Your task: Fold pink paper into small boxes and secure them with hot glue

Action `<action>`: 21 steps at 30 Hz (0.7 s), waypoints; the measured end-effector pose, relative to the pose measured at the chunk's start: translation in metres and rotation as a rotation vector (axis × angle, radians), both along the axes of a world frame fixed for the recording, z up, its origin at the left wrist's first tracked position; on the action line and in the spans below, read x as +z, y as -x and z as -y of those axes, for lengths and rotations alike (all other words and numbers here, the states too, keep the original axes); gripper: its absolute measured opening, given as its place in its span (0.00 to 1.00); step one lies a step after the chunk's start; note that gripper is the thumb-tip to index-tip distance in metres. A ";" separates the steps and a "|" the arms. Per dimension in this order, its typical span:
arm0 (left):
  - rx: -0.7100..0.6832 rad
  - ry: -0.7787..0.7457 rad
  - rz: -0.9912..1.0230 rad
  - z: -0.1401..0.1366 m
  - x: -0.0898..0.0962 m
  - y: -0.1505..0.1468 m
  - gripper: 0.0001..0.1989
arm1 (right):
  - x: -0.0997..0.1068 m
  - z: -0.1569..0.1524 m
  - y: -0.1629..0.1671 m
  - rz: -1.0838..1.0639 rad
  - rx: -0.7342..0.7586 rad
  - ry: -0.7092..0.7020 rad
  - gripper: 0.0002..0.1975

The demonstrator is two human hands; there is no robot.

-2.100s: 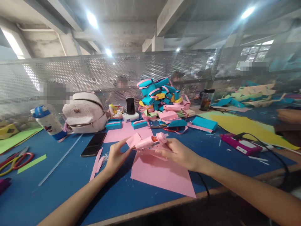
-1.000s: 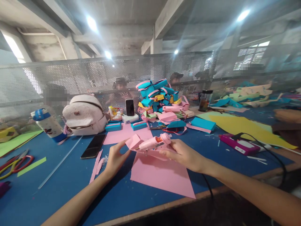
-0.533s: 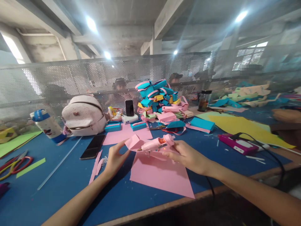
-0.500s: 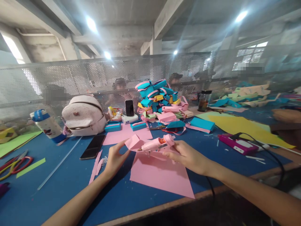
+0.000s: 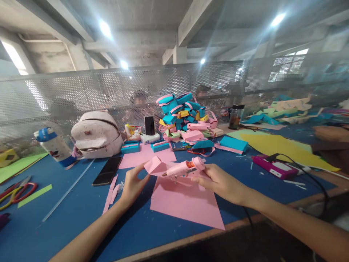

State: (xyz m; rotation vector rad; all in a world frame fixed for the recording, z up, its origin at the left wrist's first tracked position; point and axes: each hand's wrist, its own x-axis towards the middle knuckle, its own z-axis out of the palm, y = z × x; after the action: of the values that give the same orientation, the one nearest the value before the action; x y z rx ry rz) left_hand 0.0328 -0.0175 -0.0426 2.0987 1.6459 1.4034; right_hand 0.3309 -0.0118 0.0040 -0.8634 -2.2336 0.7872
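Left hand (image 5: 133, 182) pinches folded pink paper (image 5: 154, 165), right hand (image 5: 222, 183) grips pink glue gun (image 5: 185, 169), above pink sheet (image 5: 185, 205) at bench (image 5: 68, 207) front edge. Advisable: steady paper, nozzle (image 5: 164, 174) close, even bead, skin clear.

There are 2 phones (image 5: 107, 171) (image 5: 149, 126), 1 glue gun (image 5: 183, 169), 1 backpack (image 5: 95, 134) and 1 dark-lidded jar (image 5: 236, 117).

1. Blue worktop (image 5: 131, 238) with a brown front edge.
2. Pink paper sheet (image 5: 185, 205), one corner at the front edge.
3. Backpack (image 5: 95, 133), heap of paper boxes (image 5: 183, 114) and black-lidded jar (image 5: 236, 118) near the back edge.
4. Smartphone (image 5: 107, 171) mid-worktop; scissors (image 5: 20, 188) toward the left edge.
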 end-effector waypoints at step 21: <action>0.012 0.001 0.000 -0.003 -0.003 0.003 0.18 | 0.003 0.003 -0.002 0.033 0.001 0.006 0.19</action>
State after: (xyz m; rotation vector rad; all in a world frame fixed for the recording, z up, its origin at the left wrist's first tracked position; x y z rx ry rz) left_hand 0.0302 -0.0149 -0.0459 2.0918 1.6613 1.4063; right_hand 0.3332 -0.0144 0.0067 -0.8844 -2.2614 0.7865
